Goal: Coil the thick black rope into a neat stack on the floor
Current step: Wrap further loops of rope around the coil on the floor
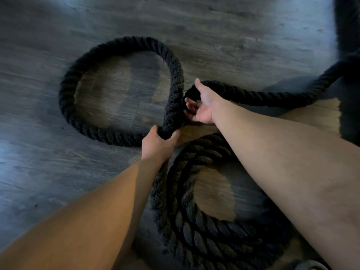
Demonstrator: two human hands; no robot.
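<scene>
The thick black rope (74,78) forms a wide loop on the wooden floor at upper left. Close to me, several turns of it lie stacked in a coil (194,236). My left hand (157,145) grips the rope where the loop's two ends come together, fingers curled round it. My right hand (202,106) holds the strand that runs off to the right (272,98), thumb over the top and fingers under it. That strand rises out of view at the upper right.
Grey-brown wood plank floor (233,36) spreads all around. A dark mass (348,45) fills the upper right edge. A grey object (309,266) pokes in at the bottom right, too cropped to identify.
</scene>
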